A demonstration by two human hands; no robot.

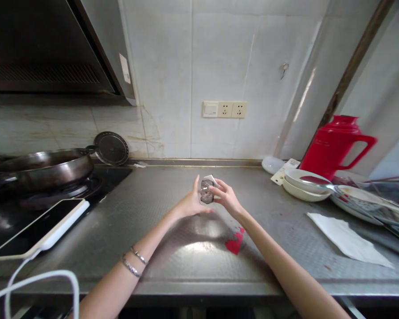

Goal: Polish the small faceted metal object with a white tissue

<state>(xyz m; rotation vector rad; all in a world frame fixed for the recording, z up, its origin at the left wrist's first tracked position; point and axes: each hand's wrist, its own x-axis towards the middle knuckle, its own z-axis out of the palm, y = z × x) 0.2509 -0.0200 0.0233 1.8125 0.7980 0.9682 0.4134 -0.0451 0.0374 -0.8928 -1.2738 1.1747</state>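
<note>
Two hands meet over the middle of the worktop, and between them is a small clear, brownish object, held up above the metal surface. The left hand is cupped around its left side, thumb upright and fingers reaching beneath; the right hand grasps it from the right, with fingertips against its front and side. A small white piece shows at its upper edge, next to the right fingers; whether it is paper or cloth, and whether it is attached, cannot be told.

As for progress, the lifting and gripping are done: the object is off the worktop and shared by both hands. It is not set down anywhere, so the handling looks under way rather than finished. How much is left cannot be judged from this view, since the fingers cover part of the object and its fine detail is blurred.

Neither hand touches the other things around. Red heart shapes lie near the right forearm, and a white sheet lies flat to the right, before the stacked bowls. On the far left, a phone rests beside the pan, a white cable running from it.
</note>
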